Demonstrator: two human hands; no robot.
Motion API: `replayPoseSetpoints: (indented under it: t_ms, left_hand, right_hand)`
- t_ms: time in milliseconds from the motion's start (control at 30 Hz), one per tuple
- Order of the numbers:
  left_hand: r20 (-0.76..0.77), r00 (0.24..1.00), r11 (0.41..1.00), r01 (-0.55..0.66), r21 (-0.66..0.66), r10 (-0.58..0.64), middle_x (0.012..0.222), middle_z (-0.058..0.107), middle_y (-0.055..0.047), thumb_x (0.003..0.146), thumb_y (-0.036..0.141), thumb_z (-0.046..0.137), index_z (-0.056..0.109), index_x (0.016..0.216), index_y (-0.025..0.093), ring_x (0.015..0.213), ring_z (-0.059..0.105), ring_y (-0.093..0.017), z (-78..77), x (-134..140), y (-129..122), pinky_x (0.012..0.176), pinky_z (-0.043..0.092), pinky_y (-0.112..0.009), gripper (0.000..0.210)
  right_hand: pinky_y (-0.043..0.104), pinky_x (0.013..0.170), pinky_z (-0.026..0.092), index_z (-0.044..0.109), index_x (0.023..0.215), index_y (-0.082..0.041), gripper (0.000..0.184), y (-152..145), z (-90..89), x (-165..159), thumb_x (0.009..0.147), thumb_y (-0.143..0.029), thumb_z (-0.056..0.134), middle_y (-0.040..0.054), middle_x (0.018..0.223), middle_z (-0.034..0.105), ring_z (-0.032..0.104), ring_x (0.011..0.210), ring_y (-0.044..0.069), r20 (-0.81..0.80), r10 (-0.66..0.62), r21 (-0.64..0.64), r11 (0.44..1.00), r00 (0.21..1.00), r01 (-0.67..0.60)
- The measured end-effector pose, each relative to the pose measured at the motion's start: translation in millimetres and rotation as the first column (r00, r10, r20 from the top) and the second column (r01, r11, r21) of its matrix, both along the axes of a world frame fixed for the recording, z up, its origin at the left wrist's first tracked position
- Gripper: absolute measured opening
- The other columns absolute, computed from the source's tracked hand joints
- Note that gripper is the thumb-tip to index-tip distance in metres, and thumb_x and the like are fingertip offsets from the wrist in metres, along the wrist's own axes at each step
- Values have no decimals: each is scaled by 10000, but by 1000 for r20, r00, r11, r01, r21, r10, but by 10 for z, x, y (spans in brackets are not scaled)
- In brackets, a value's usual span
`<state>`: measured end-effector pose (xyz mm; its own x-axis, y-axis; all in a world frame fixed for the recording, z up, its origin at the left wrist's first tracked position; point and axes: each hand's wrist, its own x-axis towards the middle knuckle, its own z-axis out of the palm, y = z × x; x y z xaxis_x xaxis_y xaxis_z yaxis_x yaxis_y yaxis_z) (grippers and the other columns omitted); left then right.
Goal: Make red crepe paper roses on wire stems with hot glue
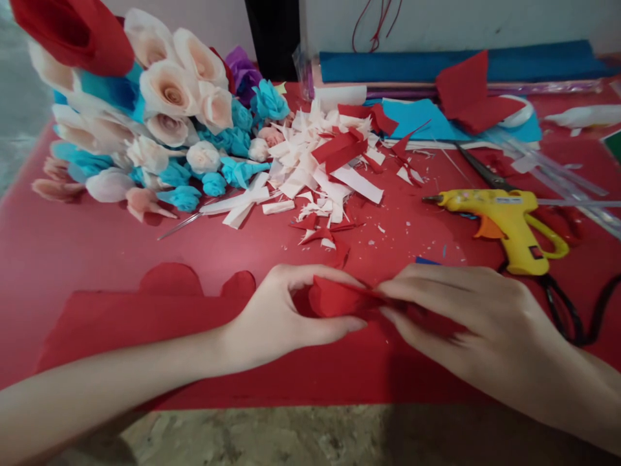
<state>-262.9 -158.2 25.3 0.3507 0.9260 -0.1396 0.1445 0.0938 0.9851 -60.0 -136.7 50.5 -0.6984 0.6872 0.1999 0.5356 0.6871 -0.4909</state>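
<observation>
Between my two hands is a red paper flower, lying on its side with its wider end to the left and its narrow end to the right. My left hand is curved around the wide part, thumb below and fingers above. The fingertips of my right hand pinch the narrow end; the inner fingers are partly hidden. Under my left forearm lies a red paper sheet, with rounded red paper petals along its upper edge.
Paper flowers in white, blue, pink and red crowd the back left. White and red scraps are heaped at the middle. At right are a yellow glue gun, its black cord, scissors and clear sticks. The red table's edge is near me.
</observation>
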Motion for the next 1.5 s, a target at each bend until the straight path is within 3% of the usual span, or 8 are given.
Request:
replayPoseSetpoints:
  t_ms: [167,600,800,1067,1500]
  left_hand:
    - [-50,999,999,-8,40,10,905,700,-35,671,173,675,649,878,151,862,643,-156,12,9,-3,821,505,-221,210]
    - [-92,995,999,42,25,-40,895,691,-29,695,206,639,633,879,147,818,644,-162,-43,17,-10,778,510,-229,193]
    - [-82,996,1000,27,12,-26,877,696,-20,696,179,634,652,863,152,799,643,-154,-63,22,3,757,511,-216,170]
    - [29,999,998,-21,-65,23,868,698,-21,696,151,630,663,861,152,794,653,-165,-89,4,21,743,529,-228,167]
    - [-102,994,995,-36,97,46,808,705,-3,675,176,657,667,838,148,708,653,-145,-92,-3,20,636,525,-189,166]
  right_hand:
    - [232,584,416,565,877,-185,103,-5,3,-17,795,-135,529,-19,771,617,574,645,104,10,17,57,998,1000,-18]
    - [274,581,411,599,759,-148,126,3,21,-49,820,-130,490,28,757,617,567,642,128,117,80,133,987,990,-96]
    - [275,637,422,585,832,-163,85,-11,12,-33,812,-131,509,11,750,608,555,655,124,145,73,204,974,987,-102]
    - [261,686,422,562,901,-178,111,-69,108,-106,791,-163,551,28,823,574,538,716,124,82,-62,234,971,995,41]
    - [327,658,392,553,920,-149,139,-44,14,-154,781,-147,549,33,808,525,491,712,144,148,10,207,977,989,-41]
